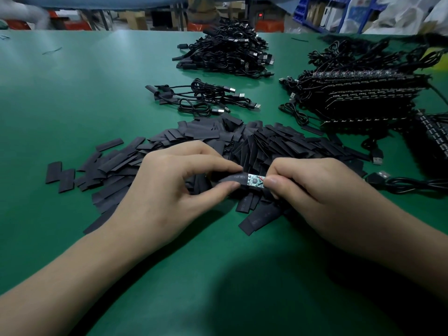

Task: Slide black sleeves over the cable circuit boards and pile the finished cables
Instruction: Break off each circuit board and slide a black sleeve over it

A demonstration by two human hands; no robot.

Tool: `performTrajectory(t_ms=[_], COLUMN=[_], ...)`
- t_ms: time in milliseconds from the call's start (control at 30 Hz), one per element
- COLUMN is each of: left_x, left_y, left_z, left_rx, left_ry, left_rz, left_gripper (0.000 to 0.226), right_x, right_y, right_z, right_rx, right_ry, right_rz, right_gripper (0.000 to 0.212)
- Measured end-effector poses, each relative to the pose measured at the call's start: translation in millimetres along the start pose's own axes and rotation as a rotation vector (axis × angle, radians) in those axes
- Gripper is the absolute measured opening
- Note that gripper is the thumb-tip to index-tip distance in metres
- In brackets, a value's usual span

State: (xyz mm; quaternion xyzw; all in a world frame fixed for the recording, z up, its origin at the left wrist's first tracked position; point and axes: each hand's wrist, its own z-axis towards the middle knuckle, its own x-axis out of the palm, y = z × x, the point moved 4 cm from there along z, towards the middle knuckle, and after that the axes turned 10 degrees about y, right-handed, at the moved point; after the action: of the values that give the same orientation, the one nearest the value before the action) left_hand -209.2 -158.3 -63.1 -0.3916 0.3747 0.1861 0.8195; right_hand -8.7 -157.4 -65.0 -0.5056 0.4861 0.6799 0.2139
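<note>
**Both hands pinch sleeve and board at frame centre**

Head view: I see the left hand (169, 190) at centre-left, curled, its thumb and forefinger pinching a black sleeve (231, 178) near its open end. The right hand (322, 197) at centre-right is curled too, with thumb and forefinger pinching the right end of a small circuit board (254, 182). The board's left end sits in the mouth of the sleeve. The part with the chip and a red wire shows bare between the two sets of fingertips. The other fingers of both hands are tucked under, and I cannot tell what they touch.

A black cable (412, 184) runs over the green table (72, 98) from behind the right hand toward the right edge. A USB plug (379, 176) lies just beside it, and I cannot tell whether the plug belongs to that cable.

Under and behind the hands, a wide heap of loose sleeves (242, 138) spreads across the middle of the frame. Above it, at upper centre, lies a small pile of sleeved cables (201, 97). Farther up is a big pile of cables (228, 52). At the upper right stands a stack of bare boards (363, 98) with their cables, well apart from the hands.
</note>
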Motion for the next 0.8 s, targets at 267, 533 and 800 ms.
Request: performTrajectory(t_ms=[267,533,800], left_x=[4,5,5], left_y=[-4,0,4], left_z=[1,2,2], left_rx=[0.075,0.000,-0.091], left_ry=[0.065,-0.013,-0.034], left_rz=[0.033,-0.070,-0.250], left_gripper=[0.027,0.023,0.020], right_x=[4,-2,-15], right_y=[-1,5,12], right_z=[-1,-1,-10], right_rx=[-0.035,-0.122,-0.216], right_ry=[-0.004,-0.180,-0.366], right_rz=[0.056,0.092,0.001], right_gripper=[0.034,0.010,0.005])
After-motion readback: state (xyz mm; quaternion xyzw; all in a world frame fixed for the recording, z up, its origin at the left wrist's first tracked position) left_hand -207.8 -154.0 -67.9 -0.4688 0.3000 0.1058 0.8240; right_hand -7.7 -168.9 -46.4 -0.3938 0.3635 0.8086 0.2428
